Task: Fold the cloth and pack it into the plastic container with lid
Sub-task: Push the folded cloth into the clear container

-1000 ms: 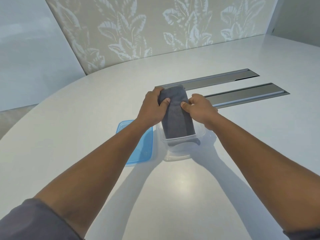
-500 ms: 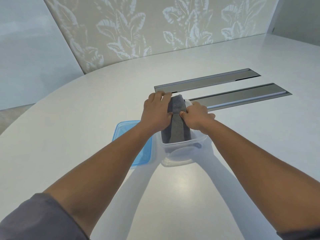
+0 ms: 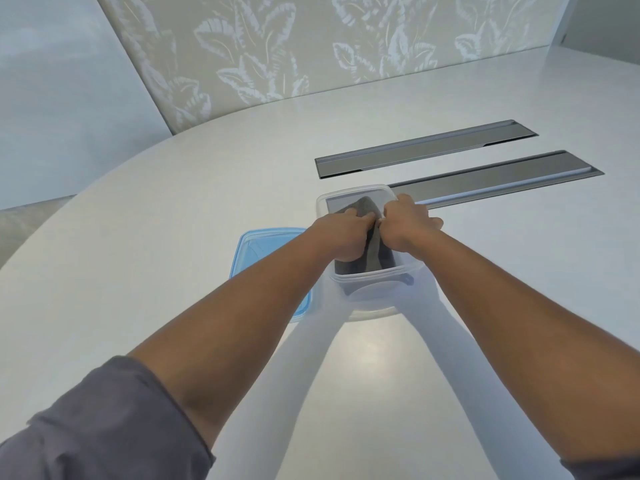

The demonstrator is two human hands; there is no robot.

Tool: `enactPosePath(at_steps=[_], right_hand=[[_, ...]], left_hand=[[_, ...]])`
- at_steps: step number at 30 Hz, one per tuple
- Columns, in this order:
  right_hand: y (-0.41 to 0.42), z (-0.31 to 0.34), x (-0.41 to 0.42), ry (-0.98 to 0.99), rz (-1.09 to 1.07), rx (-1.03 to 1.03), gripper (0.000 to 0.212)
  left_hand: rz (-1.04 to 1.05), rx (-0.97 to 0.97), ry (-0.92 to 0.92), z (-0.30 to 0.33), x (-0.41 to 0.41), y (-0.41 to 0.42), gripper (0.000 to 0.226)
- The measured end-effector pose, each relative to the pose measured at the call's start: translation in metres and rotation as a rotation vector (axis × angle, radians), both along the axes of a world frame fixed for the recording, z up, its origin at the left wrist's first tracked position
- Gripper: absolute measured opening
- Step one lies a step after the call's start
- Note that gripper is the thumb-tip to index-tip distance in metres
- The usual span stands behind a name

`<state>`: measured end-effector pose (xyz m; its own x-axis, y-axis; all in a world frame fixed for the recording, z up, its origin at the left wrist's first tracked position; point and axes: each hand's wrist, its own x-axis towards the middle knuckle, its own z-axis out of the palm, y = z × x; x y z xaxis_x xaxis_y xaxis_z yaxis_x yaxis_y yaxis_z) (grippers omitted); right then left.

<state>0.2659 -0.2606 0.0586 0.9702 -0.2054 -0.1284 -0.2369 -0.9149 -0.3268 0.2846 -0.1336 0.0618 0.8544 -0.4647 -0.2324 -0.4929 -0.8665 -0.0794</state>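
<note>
A folded dark grey cloth (image 3: pixel 379 256) lies inside the clear plastic container (image 3: pixel 374 287) in the middle of the white table. My left hand (image 3: pixel 341 235) and my right hand (image 3: pixel 407 226) are both down inside the container, side by side, fingers curled on top of the cloth. The hands hide most of the cloth; its far tip (image 3: pixel 365 206) and near end show. A blue lid (image 3: pixel 256 247) lies flat on the table just left of the container, partly under my left forearm.
Two long grey metal slots (image 3: pixel 426 148) (image 3: pixel 502 178) are set into the table beyond the container. A wall with a leaf pattern (image 3: pixel 311 46) stands behind the curved table edge at the back left.
Both hands have pushed the cloth from above the container down into it. The cloth's far end, earlier sticking up over the rim, now sits below the rim.
</note>
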Motion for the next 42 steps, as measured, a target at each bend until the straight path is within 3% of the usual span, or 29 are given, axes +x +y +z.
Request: enactPosePath(at_steps=[5,9,12,14,16,22,37,39,42], right_hand=[[-0.005,0.002,-0.007,-0.046,-0.017,0.222,0.054],[-0.007,0.002,-0.010,-0.085,-0.064,0.442,0.067],[-0.011,0.003,-0.011,-0.153,-0.130,0.553,0.067],[-0.013,0.007,-0.015,-0.151,-0.138,0.618,0.052],[-0.018,0.010,-0.020,-0.118,-0.078,0.603,0.032],[-0.021,-0.003,-0.026,-0.038,-0.004,0.551,0.075],[-0.021,-0.009,-0.023,-0.031,-0.027,0.514,0.083],[-0.021,-0.009,-0.022,-0.033,-0.015,0.509,0.082],[-0.022,-0.009,-0.021,-0.034,-0.003,0.501,0.079]], left_hand=[[0.056,0.139,0.052,-0.004,-0.001,-0.012,0.062],[0.008,0.264,-0.055,-0.010,-0.006,-0.023,0.057],[-0.021,0.344,-0.144,-0.014,-0.005,-0.028,0.051],[-0.018,0.285,-0.131,-0.020,-0.005,-0.027,0.052],[0.023,0.159,-0.083,-0.024,-0.006,-0.025,0.056],[0.055,0.047,-0.017,-0.036,-0.002,-0.022,0.072],[0.019,0.087,0.043,-0.026,0.001,-0.019,0.076],[-0.030,0.095,0.002,-0.016,-0.001,-0.020,0.068],[-0.097,-0.006,-0.068,-0.001,-0.003,-0.022,0.038]])
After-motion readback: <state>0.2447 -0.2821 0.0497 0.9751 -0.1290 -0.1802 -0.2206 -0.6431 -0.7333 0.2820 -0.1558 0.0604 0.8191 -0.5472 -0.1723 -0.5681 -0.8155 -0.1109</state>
